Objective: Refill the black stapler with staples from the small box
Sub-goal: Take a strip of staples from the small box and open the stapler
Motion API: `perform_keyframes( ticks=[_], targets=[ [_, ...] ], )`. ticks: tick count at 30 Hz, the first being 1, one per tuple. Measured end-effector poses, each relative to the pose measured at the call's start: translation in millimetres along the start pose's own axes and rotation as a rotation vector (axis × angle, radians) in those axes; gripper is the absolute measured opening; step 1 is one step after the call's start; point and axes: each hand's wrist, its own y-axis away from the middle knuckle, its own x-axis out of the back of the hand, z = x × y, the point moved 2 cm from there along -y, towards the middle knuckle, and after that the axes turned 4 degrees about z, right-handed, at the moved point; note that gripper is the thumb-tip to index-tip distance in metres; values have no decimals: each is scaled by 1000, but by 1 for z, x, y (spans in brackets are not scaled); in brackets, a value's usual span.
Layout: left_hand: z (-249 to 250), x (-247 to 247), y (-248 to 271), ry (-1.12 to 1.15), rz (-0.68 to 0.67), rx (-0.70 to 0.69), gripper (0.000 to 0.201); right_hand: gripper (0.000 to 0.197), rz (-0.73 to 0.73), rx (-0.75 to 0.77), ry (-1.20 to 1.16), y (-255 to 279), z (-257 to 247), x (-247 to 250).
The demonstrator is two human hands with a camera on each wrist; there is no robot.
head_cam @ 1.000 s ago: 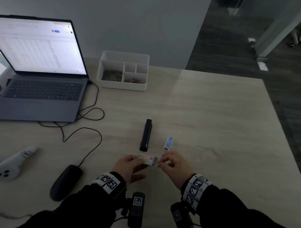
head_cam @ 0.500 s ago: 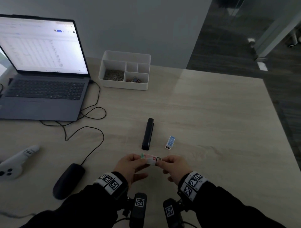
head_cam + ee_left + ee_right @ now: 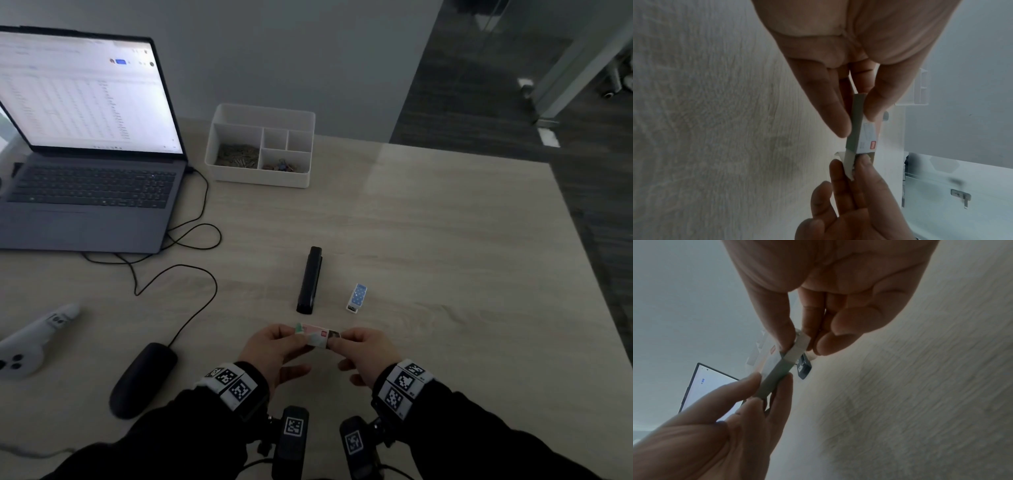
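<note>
head view: the left hand (image 3: 274,349) pinches the small box (image 3: 317,335) by its sleeve, above the table (image 3: 445,240) near the person. the right hand (image 3: 366,346) has thumb and fingers clamped on the inner tray's end. this looks like the box-opening step; next the tray likely needs drawing out to reach a staple strip. the black stapler (image 3: 309,280) lies closed just beyond, untouched.

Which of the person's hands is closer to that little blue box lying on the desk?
Right. The right hand is just below the blue box in the head view; the left hand sits farther left, below the black stapler.
</note>
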Motion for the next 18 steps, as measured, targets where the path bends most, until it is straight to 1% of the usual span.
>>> perform_keyframes(
  ticks=[2,7,9,10,12,14,15,17,18],
  targets=[
    [0,0,0,-2,1,-4,19,19,-2,-7,5,-1,1,0],
    [-2,1,-3,19,12,-1,17,26,-11,-11,50,-6,6,6],
    [-2,4,-6,45,34,9,15,19,1,10,117,-11,9,10],
    [-2,6,-8,58,43,14,15,15,27,47,186,-13,10,12],
    [-3,8,-10,84,51,23,15,14,62,152,424,-19,10,18],
    [-3,8,-11,101,47,33,16,17,26,234,692,-22,8,23],
    [-3,7,-11,103,41,37,15,19,1,254,777,-23,8,25],
    [-3,6,-11,102,31,40,11,20,-27,270,843,-25,8,29],
    [-3,6,-12,104,28,39,11,20,-19,288,847,-25,8,30]
  ],
)
